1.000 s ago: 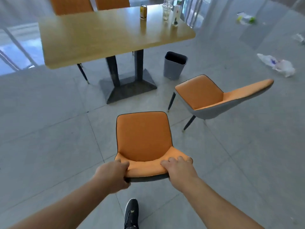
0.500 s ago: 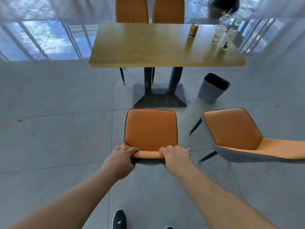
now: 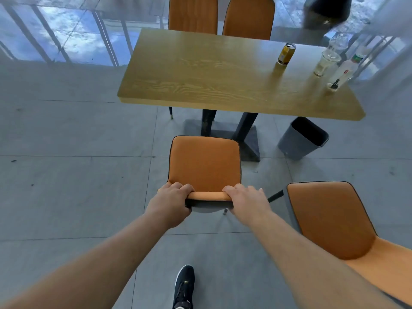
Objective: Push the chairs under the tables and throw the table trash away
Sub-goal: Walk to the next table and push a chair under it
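Observation:
An orange chair (image 3: 204, 163) stands in front of me, facing the wooden table (image 3: 214, 81), its seat's front edge just short of the table's near edge. My left hand (image 3: 172, 201) and my right hand (image 3: 246, 200) both grip the top of its backrest. A second orange chair (image 3: 330, 219) stands loose at my right, turned sideways. On the table's right end stand a yellow can (image 3: 286, 54), a clear plastic cup (image 3: 325, 63) and a plastic bottle (image 3: 343, 71). A grey trash bin (image 3: 301, 139) sits on the floor beside the table's right corner.
Two more orange chairs (image 3: 220, 16) are tucked in at the table's far side. The table's dark pedestal base (image 3: 243, 139) is just ahead of the held chair. Glass railing runs along the far left. My black shoe (image 3: 184, 286) steps forward on the grey tile floor.
I have walked the held chair forward and swung to face the table squarely. The table is now much closer, and the second chair has slid to my lower right.

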`<state>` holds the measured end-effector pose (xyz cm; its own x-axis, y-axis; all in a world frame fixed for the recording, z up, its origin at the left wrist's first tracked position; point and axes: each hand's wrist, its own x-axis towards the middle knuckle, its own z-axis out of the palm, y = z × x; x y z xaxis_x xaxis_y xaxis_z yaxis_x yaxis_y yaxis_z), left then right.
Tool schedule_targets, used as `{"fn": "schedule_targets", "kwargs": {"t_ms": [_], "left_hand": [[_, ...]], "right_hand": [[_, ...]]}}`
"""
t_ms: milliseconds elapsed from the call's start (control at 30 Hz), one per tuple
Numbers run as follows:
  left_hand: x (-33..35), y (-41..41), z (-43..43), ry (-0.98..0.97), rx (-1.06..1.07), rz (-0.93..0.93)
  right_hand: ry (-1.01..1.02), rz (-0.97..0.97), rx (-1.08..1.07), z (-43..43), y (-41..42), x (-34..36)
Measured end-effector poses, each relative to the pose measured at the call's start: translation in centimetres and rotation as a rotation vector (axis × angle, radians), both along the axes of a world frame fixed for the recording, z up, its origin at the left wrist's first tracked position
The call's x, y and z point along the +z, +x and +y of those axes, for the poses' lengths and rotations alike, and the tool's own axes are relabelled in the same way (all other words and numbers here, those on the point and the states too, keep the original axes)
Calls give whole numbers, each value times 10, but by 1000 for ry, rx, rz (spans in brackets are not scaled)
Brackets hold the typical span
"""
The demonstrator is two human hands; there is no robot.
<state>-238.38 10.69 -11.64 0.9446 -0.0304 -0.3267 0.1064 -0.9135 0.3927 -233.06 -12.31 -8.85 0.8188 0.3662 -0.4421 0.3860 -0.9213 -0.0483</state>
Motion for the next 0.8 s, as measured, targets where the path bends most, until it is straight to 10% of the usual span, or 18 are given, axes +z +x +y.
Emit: {"fn": "schedule_targets", "kwargs": {"t_ms": [500,800], "left_hand": [[-7,79,11,101,-5,-29],[41,88,-34,254,5,271]], "right_hand": [[-45,-17,-40,22,82,-1],[166,27,-76,-35,55,30]]}}
